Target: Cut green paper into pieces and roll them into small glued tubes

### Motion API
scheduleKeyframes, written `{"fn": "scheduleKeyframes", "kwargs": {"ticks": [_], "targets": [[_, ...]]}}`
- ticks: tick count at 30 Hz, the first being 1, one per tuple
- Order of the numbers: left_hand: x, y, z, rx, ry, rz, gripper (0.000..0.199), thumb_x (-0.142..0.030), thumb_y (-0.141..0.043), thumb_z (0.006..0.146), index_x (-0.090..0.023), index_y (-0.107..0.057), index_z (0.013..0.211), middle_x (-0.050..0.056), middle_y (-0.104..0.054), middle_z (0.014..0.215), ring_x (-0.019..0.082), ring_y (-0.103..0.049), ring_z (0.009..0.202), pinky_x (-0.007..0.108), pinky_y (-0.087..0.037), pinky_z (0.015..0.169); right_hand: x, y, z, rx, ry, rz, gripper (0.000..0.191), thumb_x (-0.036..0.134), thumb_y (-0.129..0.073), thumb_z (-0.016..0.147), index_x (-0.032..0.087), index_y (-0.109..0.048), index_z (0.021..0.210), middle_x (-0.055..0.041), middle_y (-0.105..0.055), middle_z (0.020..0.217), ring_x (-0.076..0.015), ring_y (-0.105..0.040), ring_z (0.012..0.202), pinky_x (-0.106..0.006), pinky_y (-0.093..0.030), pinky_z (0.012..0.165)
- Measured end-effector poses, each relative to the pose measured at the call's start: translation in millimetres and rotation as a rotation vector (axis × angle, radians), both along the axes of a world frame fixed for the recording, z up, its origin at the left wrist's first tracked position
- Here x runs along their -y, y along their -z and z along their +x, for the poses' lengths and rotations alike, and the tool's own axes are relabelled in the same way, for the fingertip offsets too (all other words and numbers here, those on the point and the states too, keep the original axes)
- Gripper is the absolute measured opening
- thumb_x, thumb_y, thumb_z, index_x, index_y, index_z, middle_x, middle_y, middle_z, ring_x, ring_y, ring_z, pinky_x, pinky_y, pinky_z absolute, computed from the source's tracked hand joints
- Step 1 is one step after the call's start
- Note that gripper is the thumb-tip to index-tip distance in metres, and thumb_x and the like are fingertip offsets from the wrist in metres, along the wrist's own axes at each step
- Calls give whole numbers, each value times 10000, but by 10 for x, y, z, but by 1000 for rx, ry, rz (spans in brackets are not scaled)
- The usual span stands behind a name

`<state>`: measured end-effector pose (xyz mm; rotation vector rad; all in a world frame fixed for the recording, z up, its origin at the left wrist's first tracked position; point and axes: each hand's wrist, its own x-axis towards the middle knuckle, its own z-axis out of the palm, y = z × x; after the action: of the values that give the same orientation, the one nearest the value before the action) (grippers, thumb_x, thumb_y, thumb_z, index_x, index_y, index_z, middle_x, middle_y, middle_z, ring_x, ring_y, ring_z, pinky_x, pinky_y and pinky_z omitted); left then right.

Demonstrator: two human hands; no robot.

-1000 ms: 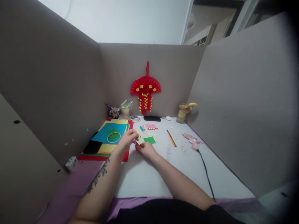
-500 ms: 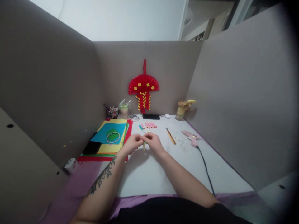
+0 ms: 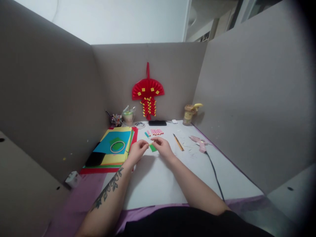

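Note:
A small green paper piece [image 3: 153, 147] with a yellow edge shows between my hands, over the white table. My left hand [image 3: 139, 150] is pinched at the yellow edge on its left side. Thumb and fingers of my right hand [image 3: 161, 147] are pressed together at the same edge from the right. Just beyond my hands lie small pink paper rolls [image 3: 157, 132] in a row, with a teal piece [image 3: 146, 134] to their left.
Coloured paper sheets [image 3: 103, 144] with a tape ring [image 3: 118, 147] lie left. A craft knife [image 3: 178, 142] and pink glue gun [image 3: 201, 144] with a cord are right. A phone [image 3: 157, 123] and cup [image 3: 188, 116] stand behind. A red paper ornament [image 3: 148, 89] hangs on the panel.
My hands have drawn slightly apart at the fingertips. The green piece shows more fully, where before a thin yellow strip hung below my fingers. The view has shifted slightly.

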<state>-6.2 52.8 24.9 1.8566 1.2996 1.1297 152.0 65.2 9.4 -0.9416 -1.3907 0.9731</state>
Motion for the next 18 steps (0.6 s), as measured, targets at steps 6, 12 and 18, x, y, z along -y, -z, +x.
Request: {"fn": "scheduleKeyframes", "kwargs": {"ticks": [6, 12, 18], "targets": [[41, -55, -34, -198, -48, 142, 231, -364, -499, 784, -186, -645, 769, 7, -608, 645, 137, -518, 599, 227, -367, 589, 32, -26, 55, 370, 75, 212, 93, 238, -558, 743, 186, -631, 766, -38, -609, 793, -161, -540, 743, -283, -425, 697], [70, -71, -18, -273, -21, 175, 233, -358, -474, 801, -192, -627, 743, -2, -580, 621, 126, -487, 570, 215, -325, 549, 78, -35, 20, 566, 39, 406, 76, 201, -536, 804, 196, -597, 761, -32, -571, 779, -172, -504, 800, -287, -386, 746], [26, -65, -43, -283, -28, 170, 256, -380, -475, 803, -185, -618, 717, 10, -588, 629, 133, -485, 580, 219, -318, 560, 38, -29, 72, 674, 103, 418, 147, 191, -476, 845, 188, -573, 735, -44, -528, 803, -181, -470, 820, -295, -369, 753]]}}
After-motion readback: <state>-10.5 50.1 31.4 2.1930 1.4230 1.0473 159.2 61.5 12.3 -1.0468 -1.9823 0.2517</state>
